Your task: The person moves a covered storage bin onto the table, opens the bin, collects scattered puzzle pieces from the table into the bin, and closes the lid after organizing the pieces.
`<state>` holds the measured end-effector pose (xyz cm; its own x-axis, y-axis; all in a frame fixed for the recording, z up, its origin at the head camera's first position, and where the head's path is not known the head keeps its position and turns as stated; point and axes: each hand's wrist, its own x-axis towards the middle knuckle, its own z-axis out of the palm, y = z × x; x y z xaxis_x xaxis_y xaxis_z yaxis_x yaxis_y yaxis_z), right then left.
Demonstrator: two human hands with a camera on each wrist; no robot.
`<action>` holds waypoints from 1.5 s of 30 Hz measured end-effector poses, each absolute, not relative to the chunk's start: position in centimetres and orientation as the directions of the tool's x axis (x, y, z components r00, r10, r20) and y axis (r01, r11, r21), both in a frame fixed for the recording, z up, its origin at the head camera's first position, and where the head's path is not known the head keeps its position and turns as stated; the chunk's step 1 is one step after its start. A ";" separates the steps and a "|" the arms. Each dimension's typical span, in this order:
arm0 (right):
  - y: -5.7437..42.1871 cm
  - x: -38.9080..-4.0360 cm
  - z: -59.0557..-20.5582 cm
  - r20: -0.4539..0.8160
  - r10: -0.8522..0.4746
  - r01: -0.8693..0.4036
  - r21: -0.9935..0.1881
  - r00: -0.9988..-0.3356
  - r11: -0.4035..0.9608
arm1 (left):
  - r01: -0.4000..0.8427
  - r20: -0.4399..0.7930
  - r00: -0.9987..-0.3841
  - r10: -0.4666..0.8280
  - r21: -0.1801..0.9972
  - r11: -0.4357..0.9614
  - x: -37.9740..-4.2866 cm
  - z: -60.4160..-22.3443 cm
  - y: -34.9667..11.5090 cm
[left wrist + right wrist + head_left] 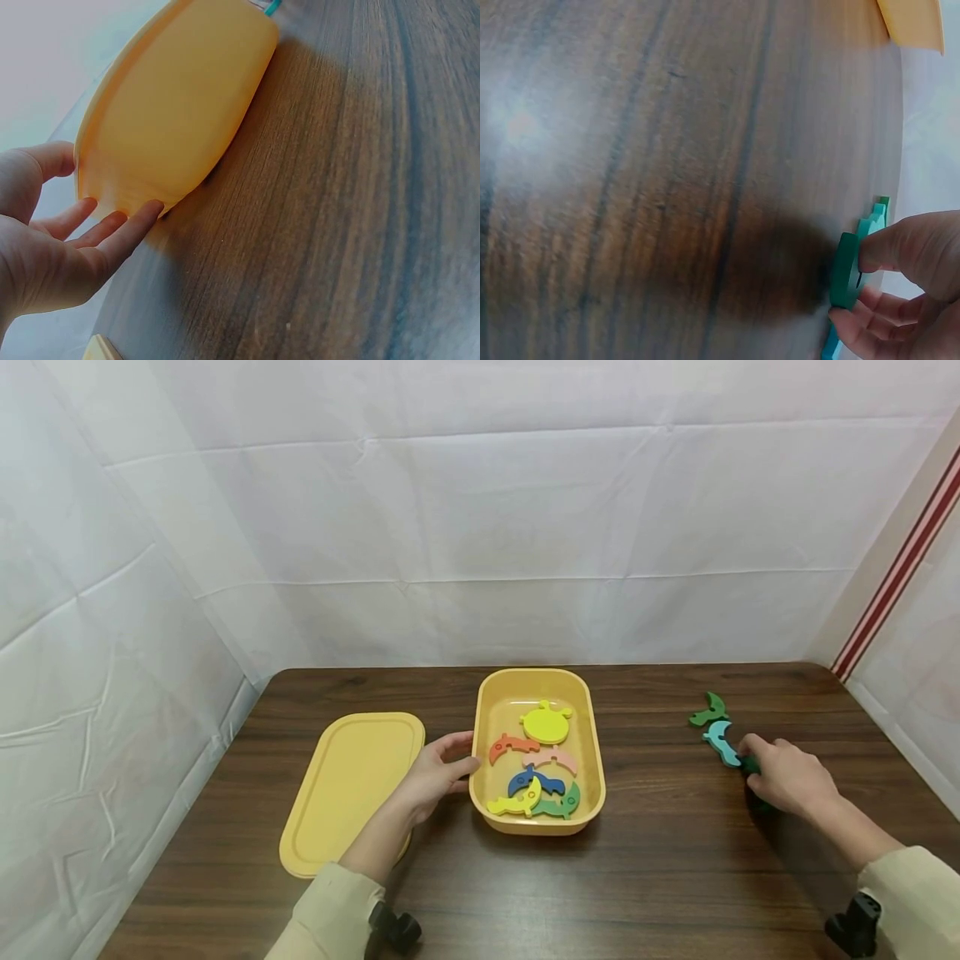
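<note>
The wooden table [660, 852] gives wide room left of the right hand [797, 778], its far edge lying beyond. The yellow box [538, 827] touches the extended fingers of the left hand [433, 777], on their right; the right hand pinches a green piece [844, 271].

The right hand [930, 281] pinches a thick, flat green piece [844, 268] between thumb and fingers at lower right. A partly hidden turquoise piece [866, 226] shows just beyond it. A yellow, smooth-walled container [913, 24] enters at upper right. The dark brown wood-grain tabletop [660, 165] bears a bright reflection at left.
</note>
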<state>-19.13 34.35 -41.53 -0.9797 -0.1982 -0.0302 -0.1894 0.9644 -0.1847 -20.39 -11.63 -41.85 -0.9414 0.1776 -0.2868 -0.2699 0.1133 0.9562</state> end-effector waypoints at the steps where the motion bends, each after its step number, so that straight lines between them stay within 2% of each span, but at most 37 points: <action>1: 34.4 -19.2 -41.4 -0.033 -0.194 -0.185 -0.182 -0.980 0.966 | -0.269 -0.287 -0.941 0.178 0.956 0.116 -20.4 -41.8 -11.6; 15: 34.0 -19.9 -39.1 -0.038 -0.223 -0.215 -0.162 -0.974 0.963 | -0.264 -0.282 -0.942 0.179 0.957 0.120 -20.3 -41.8 -11.6; 26: 33.0 -21.0 -37.7 0.002 -0.273 -0.273 -0.092 -0.962 0.958 | -0.269 -0.287 -0.941 0.181 0.956 0.116 -20.4 -41.8 -11.6; 35: 31.2 -21.7 -37.2 0.001 -0.285 -0.284 -0.084 -0.959 0.955 | -0.265 -0.281 -0.944 0.176 0.958 0.110 -20.3 -41.7 -11.6; 45: 28.9 -22.4 -36.0 0.032 -0.357 -0.358 -0.075 -0.934 0.931 | -0.271 -0.288 -0.942 0.170 0.956 0.116 -20.3 -41.6 -11.6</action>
